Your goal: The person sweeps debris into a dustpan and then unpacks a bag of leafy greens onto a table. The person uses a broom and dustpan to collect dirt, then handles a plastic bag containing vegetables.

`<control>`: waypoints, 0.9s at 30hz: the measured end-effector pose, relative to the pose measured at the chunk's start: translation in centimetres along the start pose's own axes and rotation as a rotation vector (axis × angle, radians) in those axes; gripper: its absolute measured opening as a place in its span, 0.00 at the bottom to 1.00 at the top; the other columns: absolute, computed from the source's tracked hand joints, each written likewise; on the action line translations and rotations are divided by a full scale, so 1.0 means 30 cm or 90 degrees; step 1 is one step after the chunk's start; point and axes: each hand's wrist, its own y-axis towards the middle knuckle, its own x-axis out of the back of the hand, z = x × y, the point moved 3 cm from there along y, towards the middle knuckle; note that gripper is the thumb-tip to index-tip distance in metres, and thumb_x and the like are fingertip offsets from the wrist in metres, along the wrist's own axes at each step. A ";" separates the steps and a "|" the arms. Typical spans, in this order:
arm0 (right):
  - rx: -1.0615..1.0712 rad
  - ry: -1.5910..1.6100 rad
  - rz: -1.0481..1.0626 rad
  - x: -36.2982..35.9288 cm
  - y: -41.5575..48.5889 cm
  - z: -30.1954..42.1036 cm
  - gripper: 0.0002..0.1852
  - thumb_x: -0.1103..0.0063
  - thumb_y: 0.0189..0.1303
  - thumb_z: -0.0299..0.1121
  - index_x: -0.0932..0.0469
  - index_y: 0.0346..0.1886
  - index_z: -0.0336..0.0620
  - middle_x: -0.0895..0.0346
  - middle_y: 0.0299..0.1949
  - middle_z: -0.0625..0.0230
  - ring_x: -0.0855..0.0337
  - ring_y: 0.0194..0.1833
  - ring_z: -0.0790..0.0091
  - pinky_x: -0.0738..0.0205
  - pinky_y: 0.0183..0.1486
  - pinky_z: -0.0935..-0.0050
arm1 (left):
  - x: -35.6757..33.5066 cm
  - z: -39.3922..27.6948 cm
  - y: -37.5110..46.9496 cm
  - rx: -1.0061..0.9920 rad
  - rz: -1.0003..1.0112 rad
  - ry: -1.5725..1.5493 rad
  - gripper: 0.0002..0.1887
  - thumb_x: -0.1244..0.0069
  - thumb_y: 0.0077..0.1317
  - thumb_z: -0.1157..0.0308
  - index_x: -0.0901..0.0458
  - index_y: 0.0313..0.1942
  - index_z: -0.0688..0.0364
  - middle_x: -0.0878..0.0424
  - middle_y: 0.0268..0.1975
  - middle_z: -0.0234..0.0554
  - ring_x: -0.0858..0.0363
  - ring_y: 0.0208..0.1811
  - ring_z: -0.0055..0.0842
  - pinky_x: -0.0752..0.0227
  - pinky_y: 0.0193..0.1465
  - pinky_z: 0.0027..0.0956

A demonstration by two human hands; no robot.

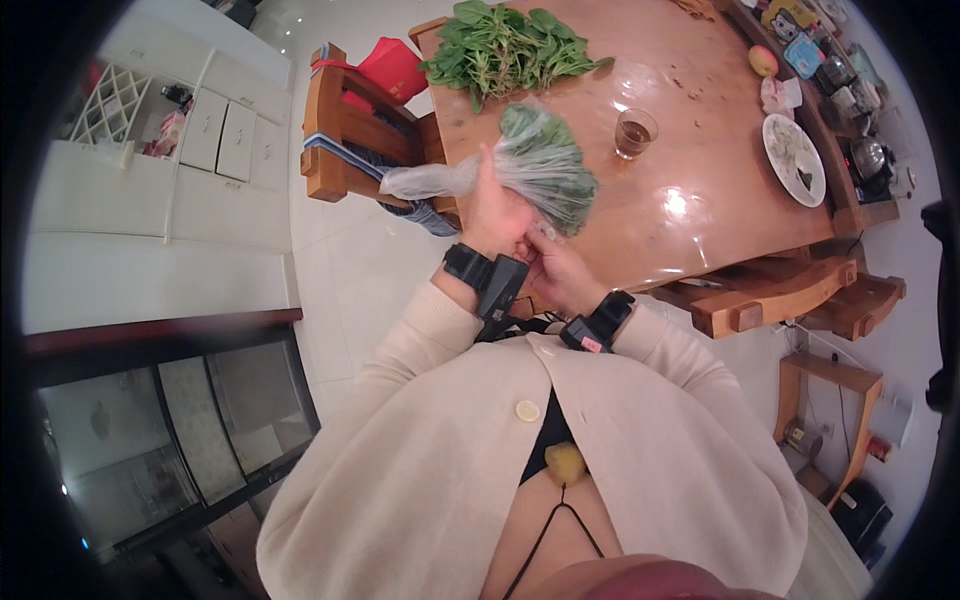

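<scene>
A clear plastic bag of leafy greens (551, 176) is held up over the near left edge of the wooden table (712, 172). My left hand (499, 214) is closed around the gathered part of the bag, and its twisted empty end (424, 181) sticks out to the left. Just below, my right hand (559, 266) has its fingertips pinched at the bag's near side, against my left hand. What exactly those fingertips hold is partly hidden. Beyond the bag lies a loose heap of spinach (517, 56) with stems and roots showing.
A glass of brown drink (635, 135) stands right of the bag. Farther right are a white oval dish (780, 169) with food scraps and a mango (763, 60). Wooden chairs stand left (326, 150) and right (772, 296); a red bag (386, 71) hangs at the left one.
</scene>
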 end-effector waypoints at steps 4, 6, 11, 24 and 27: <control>0.107 -0.525 -0.080 -0.006 -0.037 0.043 0.11 0.50 0.66 0.36 0.24 0.32 0.40 0.22 0.29 0.65 0.22 0.30 0.74 0.25 0.34 0.74 | 0.092 0.019 0.019 0.107 -0.003 0.095 0.28 0.65 0.71 0.50 0.35 0.59 0.64 0.31 0.60 0.50 0.32 0.60 0.42 0.45 0.67 0.46; 0.386 -0.877 -0.041 -0.048 -0.073 0.105 0.08 0.46 0.58 0.32 0.23 0.31 0.38 0.22 0.30 0.55 0.21 0.30 0.60 0.25 0.32 0.66 | 0.095 0.036 0.011 -0.008 0.101 0.328 0.22 0.62 0.71 0.57 0.32 0.56 0.64 0.28 0.56 0.49 0.30 0.57 0.39 0.40 0.64 0.41; 0.587 -1.271 -0.001 -0.127 -0.157 0.184 0.03 0.48 0.51 0.28 0.23 0.27 0.45 0.27 0.31 0.62 0.21 0.35 0.56 0.26 0.36 0.61 | 0.107 0.051 0.046 0.103 -0.074 0.290 0.14 0.57 0.70 0.64 0.28 0.49 0.64 0.23 0.49 0.43 0.25 0.51 0.31 0.32 0.57 0.36; 0.666 -1.162 0.112 -0.085 -0.173 0.290 0.08 0.41 0.53 0.35 0.21 0.37 0.48 0.27 0.52 0.65 0.27 0.50 0.57 0.35 0.51 0.54 | 0.060 0.130 -0.088 0.062 -0.051 0.470 0.11 0.54 0.67 0.72 0.26 0.48 0.65 0.22 0.45 0.37 0.24 0.45 0.25 0.32 0.49 0.28; 0.588 -1.258 0.003 -0.050 -0.161 0.272 0.09 0.42 0.54 0.35 0.22 0.38 0.47 0.23 0.45 0.66 0.25 0.47 0.56 0.34 0.50 0.57 | 0.016 0.128 -0.133 0.019 -0.008 0.398 0.10 0.53 0.65 0.74 0.26 0.46 0.65 0.22 0.45 0.38 0.25 0.47 0.26 0.34 0.53 0.29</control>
